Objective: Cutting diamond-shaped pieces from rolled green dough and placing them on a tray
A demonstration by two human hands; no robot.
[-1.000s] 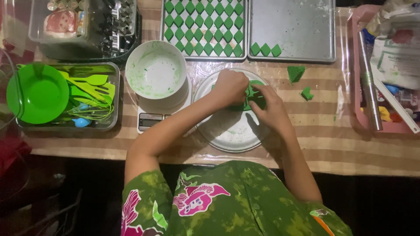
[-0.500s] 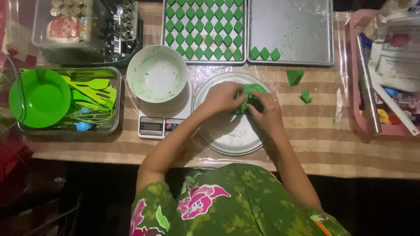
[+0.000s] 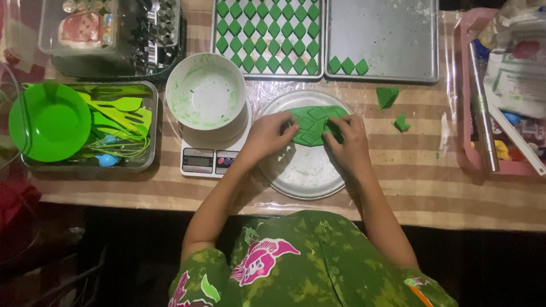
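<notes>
Fingers (image 3: 287, 122) of the left hand (image 3: 267, 135) lie pressed flat and close together on the near-left edge of a green dough sheet (image 3: 313, 122) scored into diamond shapes, and those of the right hand (image 3: 348, 142) curl down onto its right end, fingertips pressing the dough rather than pinching it. Both hands touch the sheet, which rests on the far half of a round metal plate (image 3: 301, 176) on the table (image 3: 432, 170).

Taking the round metal plate as the landmark: just to its left stands a white kitchen scale (image 3: 206, 159) carrying a white bowl (image 3: 206, 91) smeared with green. Further left sits a metal tray (image 3: 149, 142) holding a green plastic plate (image 3: 48, 120) and green utensils (image 3: 122, 116). Beyond the round plate, at the far edge of the table, are two baking trays side by side: the left baking tray (image 3: 214, 34) is filled with rows of green diamond pieces (image 3: 267, 34), while the right baking tray (image 3: 392, 40) holds only three diamond pieces (image 3: 348, 65) in its near-left corner. To the plate's right, two green dough scraps (image 3: 388, 96) lie apart on the table. Well to the right stands a pink tray (image 3: 469, 113) with a metal rolling pin (image 3: 482, 108) and packets. Far to the upper left is a clear box (image 3: 114, 28) of small metal cutters.
</notes>
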